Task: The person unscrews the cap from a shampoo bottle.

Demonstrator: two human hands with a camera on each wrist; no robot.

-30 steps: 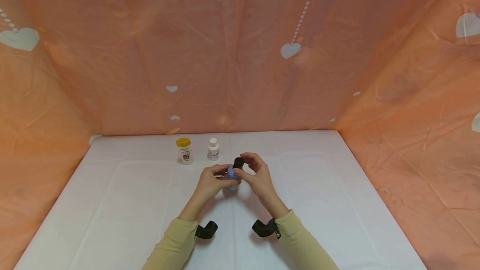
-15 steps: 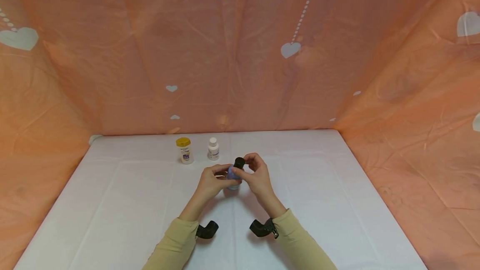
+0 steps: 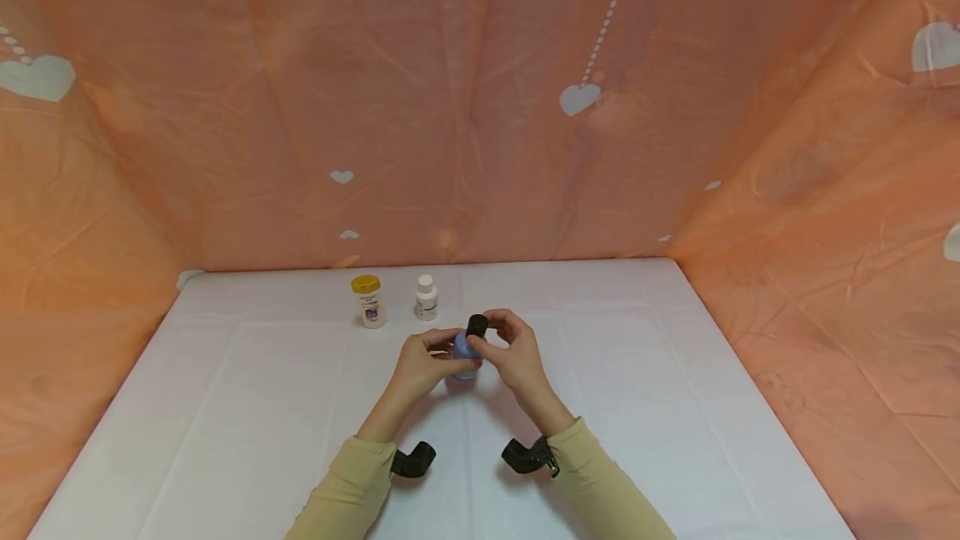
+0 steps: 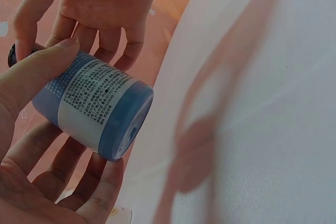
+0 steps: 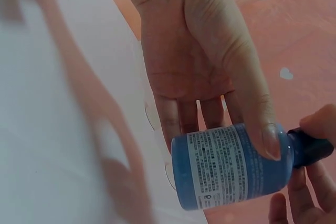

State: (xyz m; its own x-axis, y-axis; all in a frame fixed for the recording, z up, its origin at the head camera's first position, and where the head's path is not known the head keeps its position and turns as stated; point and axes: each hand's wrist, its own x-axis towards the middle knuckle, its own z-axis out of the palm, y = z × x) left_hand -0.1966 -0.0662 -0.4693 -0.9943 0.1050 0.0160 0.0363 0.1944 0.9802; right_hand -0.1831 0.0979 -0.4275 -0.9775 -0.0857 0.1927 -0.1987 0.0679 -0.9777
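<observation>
Curling its fingers round the bottle (image 5: 228, 166), seemingly to steady it, the left hand (image 3: 422, 363) leaves the cap (image 3: 477, 326) to the right hand (image 3: 521, 359), whose fingers pinch it.

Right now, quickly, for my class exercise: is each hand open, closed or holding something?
Left hand: holding the blue bottle round its body.
Right hand: gripping the bottle's black cap.
</observation>
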